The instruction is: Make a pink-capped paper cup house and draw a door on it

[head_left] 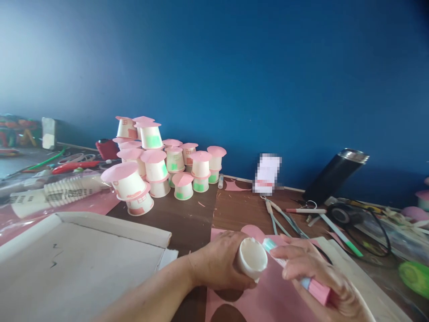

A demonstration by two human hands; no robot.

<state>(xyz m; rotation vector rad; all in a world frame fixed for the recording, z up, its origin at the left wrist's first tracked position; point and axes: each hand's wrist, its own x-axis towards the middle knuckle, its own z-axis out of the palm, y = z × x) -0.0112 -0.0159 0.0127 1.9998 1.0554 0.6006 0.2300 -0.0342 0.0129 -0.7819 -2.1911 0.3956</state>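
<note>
My left hand (221,261) is wrapped round a small white paper cup (254,257), whose round end faces up toward me. Between the fingers of my right hand (321,273) is a glue stick (317,288) with a pink end and a pale teal tip. That tip is right by the cup's rim; whether it touches I cannot tell. Beneath both hands lies a pink paper sheet (275,295) with round holes cut out of it. A pink paper disc (253,232) rests just beyond the cup.
Several stacked cups with pink paper roofs (156,162) stand at the back left. A shallow white box (100,259) is at front left, with a sleeve of nested cups (65,190) behind it. Pliers (273,214), a white marker (342,235) and a leaning black flask (335,176) lie rightward.
</note>
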